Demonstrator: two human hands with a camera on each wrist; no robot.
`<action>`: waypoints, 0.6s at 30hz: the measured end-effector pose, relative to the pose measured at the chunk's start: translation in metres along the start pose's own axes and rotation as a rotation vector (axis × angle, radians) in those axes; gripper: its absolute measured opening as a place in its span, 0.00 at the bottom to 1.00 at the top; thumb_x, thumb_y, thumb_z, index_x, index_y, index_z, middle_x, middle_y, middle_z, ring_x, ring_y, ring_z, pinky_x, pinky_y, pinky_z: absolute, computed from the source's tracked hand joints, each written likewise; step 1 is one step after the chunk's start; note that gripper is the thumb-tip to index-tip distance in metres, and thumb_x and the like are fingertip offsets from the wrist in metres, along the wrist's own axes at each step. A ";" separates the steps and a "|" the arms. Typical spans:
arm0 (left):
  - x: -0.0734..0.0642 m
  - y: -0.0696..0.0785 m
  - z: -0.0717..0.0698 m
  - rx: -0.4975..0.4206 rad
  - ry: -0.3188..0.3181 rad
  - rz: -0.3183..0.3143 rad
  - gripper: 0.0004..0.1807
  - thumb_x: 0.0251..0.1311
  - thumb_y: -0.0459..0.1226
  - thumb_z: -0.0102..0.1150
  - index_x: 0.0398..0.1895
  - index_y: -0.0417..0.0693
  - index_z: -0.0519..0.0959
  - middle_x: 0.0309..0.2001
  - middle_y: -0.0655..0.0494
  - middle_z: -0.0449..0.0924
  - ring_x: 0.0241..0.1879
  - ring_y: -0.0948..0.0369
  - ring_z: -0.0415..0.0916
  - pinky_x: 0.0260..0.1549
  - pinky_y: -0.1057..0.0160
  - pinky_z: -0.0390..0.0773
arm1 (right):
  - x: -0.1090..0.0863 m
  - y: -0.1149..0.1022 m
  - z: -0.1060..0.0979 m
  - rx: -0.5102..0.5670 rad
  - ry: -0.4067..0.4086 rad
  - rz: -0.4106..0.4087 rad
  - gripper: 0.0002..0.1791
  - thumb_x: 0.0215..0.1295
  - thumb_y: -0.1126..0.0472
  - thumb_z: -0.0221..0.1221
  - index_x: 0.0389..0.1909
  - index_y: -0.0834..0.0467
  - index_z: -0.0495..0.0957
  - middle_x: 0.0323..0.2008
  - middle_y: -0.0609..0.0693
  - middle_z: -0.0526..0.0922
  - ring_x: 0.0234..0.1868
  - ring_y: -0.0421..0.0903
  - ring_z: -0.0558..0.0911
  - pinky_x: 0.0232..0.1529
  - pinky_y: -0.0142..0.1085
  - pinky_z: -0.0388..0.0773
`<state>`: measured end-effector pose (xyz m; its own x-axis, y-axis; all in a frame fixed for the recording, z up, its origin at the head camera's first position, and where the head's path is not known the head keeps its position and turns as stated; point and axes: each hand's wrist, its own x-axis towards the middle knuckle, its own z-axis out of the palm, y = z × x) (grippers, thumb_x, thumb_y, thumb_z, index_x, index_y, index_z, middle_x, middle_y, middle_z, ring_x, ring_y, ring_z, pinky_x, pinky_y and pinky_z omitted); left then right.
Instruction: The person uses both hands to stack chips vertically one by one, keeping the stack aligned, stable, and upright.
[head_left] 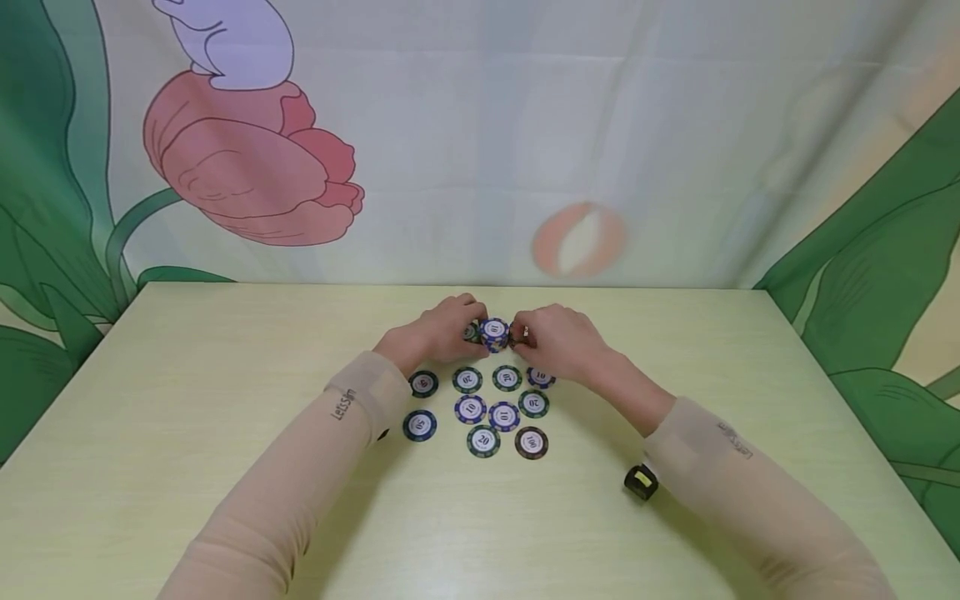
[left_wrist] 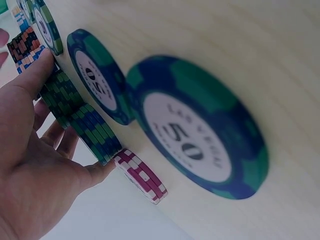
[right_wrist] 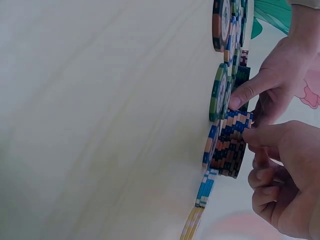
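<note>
A row of poker chip stacks stands toward the back of the table. My left hand [head_left: 450, 329] curls round the stacks, its thumb by the blue stack [head_left: 494, 330] and its other fingers behind the green stack [left_wrist: 62, 97] and green-and-blue stack [left_wrist: 95, 132]. From the other side my right hand [head_left: 558, 340] closes in, thumb and forefinger pinching at the dark brown stack [right_wrist: 229, 157] beside the blue one. Its remaining fingers are curled. A short maroon-and-white stack [left_wrist: 142, 175] lies just past the left little finger.
Several loose chips lie flat nearer me, among them a brown 100 chip [head_left: 532, 443], a green 20 chip [head_left: 483, 441] and a blue-and-green 50 chip [head_left: 420, 425]. Light blue chips [right_wrist: 206, 189] and yellow chips [right_wrist: 191, 223] extend the row. A printed curtain [head_left: 450, 167] hangs behind.
</note>
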<state>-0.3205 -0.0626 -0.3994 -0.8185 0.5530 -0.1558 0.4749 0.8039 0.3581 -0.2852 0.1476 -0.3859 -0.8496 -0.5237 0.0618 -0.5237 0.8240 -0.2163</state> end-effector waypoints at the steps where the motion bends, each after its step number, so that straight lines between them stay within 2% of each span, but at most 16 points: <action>1: 0.000 0.000 0.000 0.001 -0.003 -0.002 0.24 0.68 0.45 0.67 0.62 0.44 0.74 0.64 0.46 0.69 0.62 0.50 0.66 0.64 0.51 0.68 | -0.002 0.001 -0.001 0.005 -0.013 -0.004 0.04 0.68 0.59 0.66 0.40 0.55 0.84 0.27 0.43 0.81 0.25 0.41 0.77 0.25 0.36 0.74; 4: 0.002 0.000 0.001 0.006 -0.009 -0.010 0.25 0.69 0.45 0.66 0.63 0.44 0.74 0.65 0.46 0.68 0.63 0.50 0.66 0.64 0.49 0.68 | -0.009 0.004 -0.004 0.017 -0.077 -0.004 0.05 0.68 0.59 0.66 0.41 0.56 0.85 0.26 0.44 0.81 0.24 0.41 0.76 0.25 0.35 0.72; 10: 0.001 0.002 0.000 0.005 -0.017 -0.015 0.26 0.69 0.46 0.66 0.64 0.44 0.73 0.67 0.46 0.67 0.65 0.50 0.65 0.65 0.47 0.67 | -0.019 0.011 -0.015 0.013 -0.228 0.008 0.14 0.65 0.56 0.69 0.48 0.57 0.85 0.26 0.45 0.80 0.26 0.43 0.77 0.26 0.37 0.73; 18: 0.000 0.001 -0.001 0.008 -0.023 -0.011 0.27 0.69 0.46 0.66 0.65 0.44 0.73 0.68 0.45 0.66 0.67 0.48 0.64 0.65 0.46 0.67 | -0.024 0.021 -0.017 -0.001 -0.333 0.005 0.22 0.58 0.55 0.72 0.53 0.56 0.84 0.30 0.45 0.81 0.31 0.45 0.79 0.33 0.41 0.77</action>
<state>-0.3204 -0.0616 -0.3978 -0.8160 0.5490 -0.1810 0.4687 0.8116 0.3486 -0.2768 0.1805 -0.3757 -0.7852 -0.5612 -0.2617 -0.5194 0.8270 -0.2152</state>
